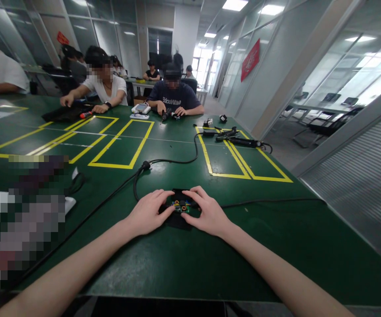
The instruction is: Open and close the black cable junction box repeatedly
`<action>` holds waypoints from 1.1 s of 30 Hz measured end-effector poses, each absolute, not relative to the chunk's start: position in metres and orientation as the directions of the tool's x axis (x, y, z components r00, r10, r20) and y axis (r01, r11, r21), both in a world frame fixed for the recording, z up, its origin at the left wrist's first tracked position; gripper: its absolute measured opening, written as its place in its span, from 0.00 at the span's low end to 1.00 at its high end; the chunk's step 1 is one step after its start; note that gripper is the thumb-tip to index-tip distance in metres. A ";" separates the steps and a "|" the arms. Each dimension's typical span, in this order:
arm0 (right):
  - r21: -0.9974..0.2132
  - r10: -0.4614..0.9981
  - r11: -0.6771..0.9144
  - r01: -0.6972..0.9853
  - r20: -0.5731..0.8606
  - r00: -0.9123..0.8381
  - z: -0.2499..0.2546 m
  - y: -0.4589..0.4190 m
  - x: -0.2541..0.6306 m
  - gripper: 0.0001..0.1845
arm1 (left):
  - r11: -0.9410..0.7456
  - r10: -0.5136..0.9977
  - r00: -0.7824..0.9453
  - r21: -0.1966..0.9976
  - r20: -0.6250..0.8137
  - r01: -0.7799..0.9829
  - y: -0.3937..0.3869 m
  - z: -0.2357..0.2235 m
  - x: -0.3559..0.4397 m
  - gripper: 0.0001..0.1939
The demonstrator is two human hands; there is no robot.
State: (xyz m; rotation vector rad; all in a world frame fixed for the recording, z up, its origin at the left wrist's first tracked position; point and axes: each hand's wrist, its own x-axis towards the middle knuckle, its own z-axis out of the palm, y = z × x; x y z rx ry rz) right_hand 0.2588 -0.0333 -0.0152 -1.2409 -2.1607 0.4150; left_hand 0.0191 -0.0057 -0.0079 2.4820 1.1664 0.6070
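Sitting amid a black piece on the green table (249, 264), a small circuit board (186, 210) with copper-coloured coils is gripped between thumb and fingers of the left hand (149, 212) and right hand (208, 213); beyond, a black cable (172, 161) runs toward yellow tape outlines (269, 179).

Your green table (269, 251) shows yellow tape outlines (111, 166) left and right, black cable (146, 166) snaking across, dark tool (243, 141) far right!

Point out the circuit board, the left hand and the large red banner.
Circuit board (180, 206): head view, on its component-covered face.
Left hand (149, 212): head view, back of the hand.
Large red banner (250, 60): head view, on its middle.
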 end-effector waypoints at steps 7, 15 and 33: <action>-0.651 0.859 0.489 0.581 0.245 -0.449 -0.004 -0.028 0.278 0.28 | -0.592 0.790 0.590 0.459 0.168 0.662 -0.002 -0.003 0.015 0.17; -0.613 0.859 0.488 0.621 0.210 -0.467 -0.001 -0.029 0.279 0.32 | -0.562 0.810 0.570 0.453 0.133 0.692 -0.001 -0.003 0.015 0.18; -0.663 0.797 0.547 0.511 0.226 -0.560 0.002 -0.026 0.288 0.31 | -0.570 0.810 0.568 0.421 0.144 0.705 -0.001 0.001 0.014 0.20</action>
